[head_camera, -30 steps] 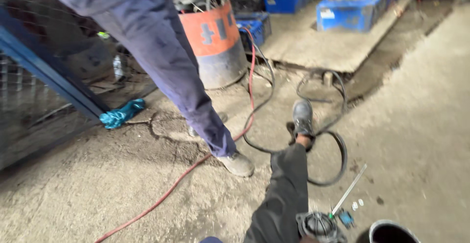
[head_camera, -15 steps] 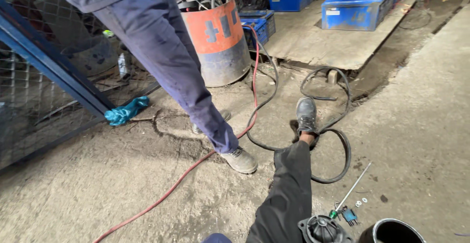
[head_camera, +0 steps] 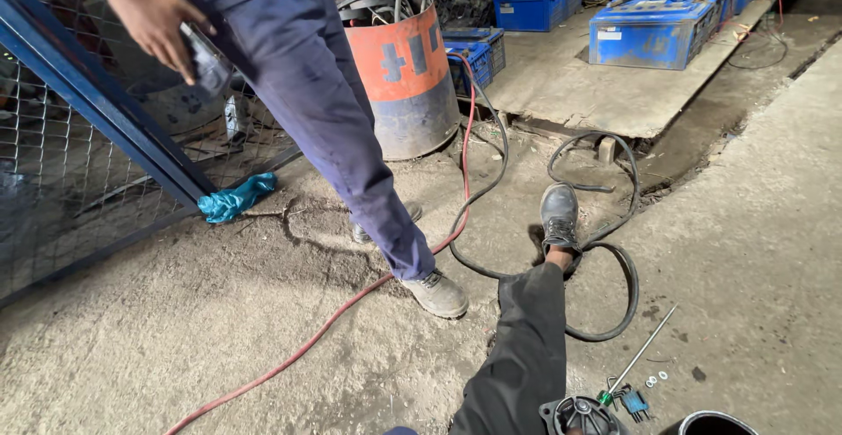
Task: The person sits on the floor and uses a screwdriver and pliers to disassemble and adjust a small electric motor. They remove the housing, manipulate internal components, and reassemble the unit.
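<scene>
A worker's own leg in dark trousers stretches out across a dusty concrete floor, ending in a black boot that rests among loops of black hose. Neither of the wearer's hands shows anywhere in the view, so whether they are holding anything cannot be told. At the near edge, partly cut off, sit a round black metal part and the rim of a dark pipe; just beside them lie a green-handled screwdriver and a few small washers. A second person in blue overalls stands at far left, head and shoulders out of frame, a hand closed around a small dark object too blurred to identify. A red hose runs past that person's light shoe. Behind stand an orange and grey drum, a crumpled teal cloth, a blue-framed mesh fence and blue crates.
</scene>
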`<control>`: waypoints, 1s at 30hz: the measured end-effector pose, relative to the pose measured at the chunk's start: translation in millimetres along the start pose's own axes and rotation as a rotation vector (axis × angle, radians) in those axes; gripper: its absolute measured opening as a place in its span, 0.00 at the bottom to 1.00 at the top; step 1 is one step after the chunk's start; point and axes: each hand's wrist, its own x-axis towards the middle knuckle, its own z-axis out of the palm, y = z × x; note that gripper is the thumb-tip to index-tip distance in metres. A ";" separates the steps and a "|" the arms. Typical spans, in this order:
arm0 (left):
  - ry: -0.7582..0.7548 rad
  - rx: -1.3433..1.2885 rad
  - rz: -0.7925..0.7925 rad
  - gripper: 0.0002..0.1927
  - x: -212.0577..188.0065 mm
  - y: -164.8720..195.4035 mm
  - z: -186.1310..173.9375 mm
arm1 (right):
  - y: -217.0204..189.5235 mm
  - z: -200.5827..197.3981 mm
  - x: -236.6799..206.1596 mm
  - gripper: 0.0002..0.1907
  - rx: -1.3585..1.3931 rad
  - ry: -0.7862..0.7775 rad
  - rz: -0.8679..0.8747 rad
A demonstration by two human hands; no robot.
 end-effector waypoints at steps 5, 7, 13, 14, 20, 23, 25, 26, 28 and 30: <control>0.036 0.014 0.005 0.06 0.3 8.6 0.8 | -44.4 -8.6 9.3 0.38 0.000 -0.005 -0.009; 0.081 0.041 0.002 0.07 -8.7 21.6 10.3 | -41.8 -12.3 5.9 0.38 0.009 -0.002 -0.011; -0.155 -0.045 0.225 0.06 -36.8 18.3 18.5 | 7.7 -10.9 -42.5 0.37 0.066 0.046 -0.153; -0.158 -0.047 0.183 0.10 -39.3 14.2 22.3 | 15.2 -9.1 -48.9 0.37 0.088 0.053 -0.202; -0.195 0.094 0.183 0.05 -70.9 5.8 45.9 | 41.9 1.1 -74.0 0.34 0.129 0.079 -0.183; -0.256 0.063 0.174 0.06 -72.8 10.7 38.3 | 42.6 -1.0 -84.0 0.37 0.163 0.131 -0.295; -0.235 -0.044 0.184 0.07 -67.0 11.4 24.6 | 41.6 0.8 -84.4 0.39 0.196 0.181 -0.399; -0.254 -0.052 0.168 0.07 -63.7 14.9 17.5 | 41.8 1.5 -84.8 0.39 0.177 0.155 -0.361; -0.289 -0.063 0.144 0.06 -54.8 24.1 2.6 | 42.8 1.2 -85.9 0.37 0.140 0.110 -0.290; -0.381 -0.185 0.036 0.07 -45.3 28.6 -16.9 | 44.2 0.9 -90.0 0.34 0.071 0.086 -0.227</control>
